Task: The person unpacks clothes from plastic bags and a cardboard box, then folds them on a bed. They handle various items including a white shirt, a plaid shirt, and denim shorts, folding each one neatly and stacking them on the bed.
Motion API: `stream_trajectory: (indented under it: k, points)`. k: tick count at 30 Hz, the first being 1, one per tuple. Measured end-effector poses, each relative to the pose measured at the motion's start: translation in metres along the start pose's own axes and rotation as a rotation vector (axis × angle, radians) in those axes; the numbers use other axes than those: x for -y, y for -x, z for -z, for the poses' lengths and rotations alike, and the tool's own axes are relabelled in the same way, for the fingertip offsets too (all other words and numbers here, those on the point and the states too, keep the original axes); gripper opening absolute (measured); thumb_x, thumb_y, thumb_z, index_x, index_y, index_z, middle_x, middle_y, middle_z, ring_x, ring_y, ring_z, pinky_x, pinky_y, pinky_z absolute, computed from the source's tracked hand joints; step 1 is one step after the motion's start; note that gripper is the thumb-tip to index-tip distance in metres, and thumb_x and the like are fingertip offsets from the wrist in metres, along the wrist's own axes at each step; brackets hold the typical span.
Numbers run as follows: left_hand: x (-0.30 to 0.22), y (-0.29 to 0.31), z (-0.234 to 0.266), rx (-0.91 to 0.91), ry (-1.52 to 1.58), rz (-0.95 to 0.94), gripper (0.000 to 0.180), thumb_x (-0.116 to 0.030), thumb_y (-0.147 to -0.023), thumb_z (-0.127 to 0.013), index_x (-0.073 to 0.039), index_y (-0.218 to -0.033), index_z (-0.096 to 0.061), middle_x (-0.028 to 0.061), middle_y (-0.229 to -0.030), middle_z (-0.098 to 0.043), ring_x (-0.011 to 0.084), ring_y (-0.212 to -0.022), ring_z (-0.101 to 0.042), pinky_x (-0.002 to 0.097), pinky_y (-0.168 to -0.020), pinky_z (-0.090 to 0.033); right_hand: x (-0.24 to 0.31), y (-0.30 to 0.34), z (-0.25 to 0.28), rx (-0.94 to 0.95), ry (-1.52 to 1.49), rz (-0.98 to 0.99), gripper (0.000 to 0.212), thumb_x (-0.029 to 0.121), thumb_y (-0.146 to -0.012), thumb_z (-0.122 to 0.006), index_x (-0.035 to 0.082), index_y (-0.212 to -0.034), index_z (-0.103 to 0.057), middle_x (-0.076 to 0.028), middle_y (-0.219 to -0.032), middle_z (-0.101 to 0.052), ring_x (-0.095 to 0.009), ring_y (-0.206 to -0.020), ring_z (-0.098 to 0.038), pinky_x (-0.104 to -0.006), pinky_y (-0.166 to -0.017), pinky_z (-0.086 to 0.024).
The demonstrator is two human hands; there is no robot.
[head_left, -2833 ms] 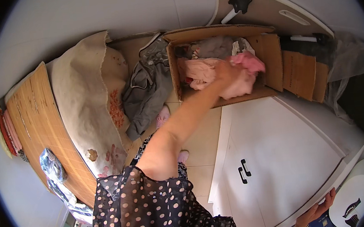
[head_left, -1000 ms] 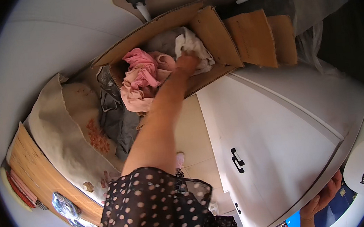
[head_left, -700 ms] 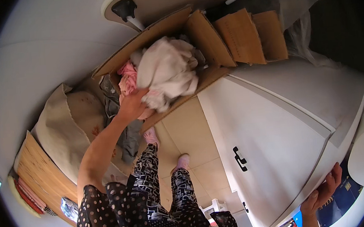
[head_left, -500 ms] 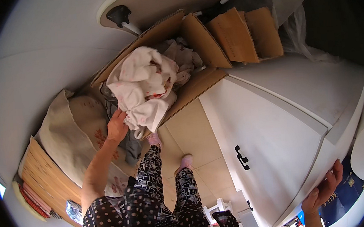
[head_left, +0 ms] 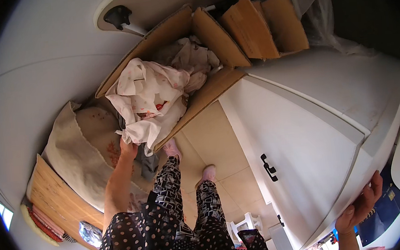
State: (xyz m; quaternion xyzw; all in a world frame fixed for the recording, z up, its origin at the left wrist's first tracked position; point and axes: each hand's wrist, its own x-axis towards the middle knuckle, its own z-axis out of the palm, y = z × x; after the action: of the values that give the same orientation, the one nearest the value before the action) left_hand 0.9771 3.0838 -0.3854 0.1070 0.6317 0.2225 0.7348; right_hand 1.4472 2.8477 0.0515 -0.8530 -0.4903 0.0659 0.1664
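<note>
Left of the frame's centre, the left hand [head_left: 129, 149] has its fingers closed on the gathered lower-left edge of a white cotton-looking cloth [head_left: 132, 81] with reddish marks. The cloth sprawls, loosely crumpled, over the left end of an open cardboard box [head_left: 227, 85], its lower edge drooping past the rim. Farther right inside, a greyish-pink crumpled cloth [head_left: 195, 61] lies against it.

Handling the white cloth at the box mouth looks like the step in hand; the next move calls for a kept pinch and slack enough to free the folds from the cardboard.

At lower right, the right hand [head_left: 361, 208] is at the white cabinet's [head_left: 303, 159] edge, fingers partly bent; whether it grips, I cannot tell. Lower left of the box stands a stained beige fabric sheet [head_left: 71, 146].
</note>
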Motion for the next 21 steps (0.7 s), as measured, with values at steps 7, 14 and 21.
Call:
stream_trajectory:
  k: [7,14,21]
  points:
    - [-0.008,0.003,-0.011,-0.155,-0.302,0.01,0.03,-0.031,-0.088,-0.046,-0.007,-0.104,-0.052,0.0023,-0.105,-0.055,0.0175,-0.093,-0.053,0.029,-0.078,-0.043,0.005,-0.002,0.001,0.028,0.023,-0.033,0.049,0.046,-0.084,-0.039,0.012,-0.121,-0.041,-0.016,-0.13,-0.027,-0.029,-0.119,-0.032,-0.0401,-0.094,-0.03]
    - [-0.036,0.046,-0.083,0.067,-1.544,-1.079,0.043,-0.006,-0.066,-0.061,0.0,-0.106,-0.046,0.0161,-0.127,-0.034,0.0326,-0.106,-0.043,0.036,-0.088,-0.036,0.002,-0.001,0.0,0.019,0.038,-0.023,0.05,0.046,-0.085,-0.038,0.013,-0.121,-0.039,-0.016,-0.129,-0.027,-0.028,-0.119,-0.033,-0.0394,-0.092,-0.033]
    - [-0.04,0.044,-0.203,0.347,-1.595,-1.191,0.086,-0.017,-0.051,-0.075,-0.012,-0.127,-0.036,0.0202,-0.138,-0.011,0.0435,-0.125,-0.013,0.0529,-0.097,-0.022,0.005,-0.004,0.0,0.024,0.085,0.005,0.049,0.047,-0.086,-0.035,0.015,-0.123,-0.037,-0.017,-0.129,-0.027,-0.029,-0.118,-0.034,-0.0413,-0.092,-0.033]
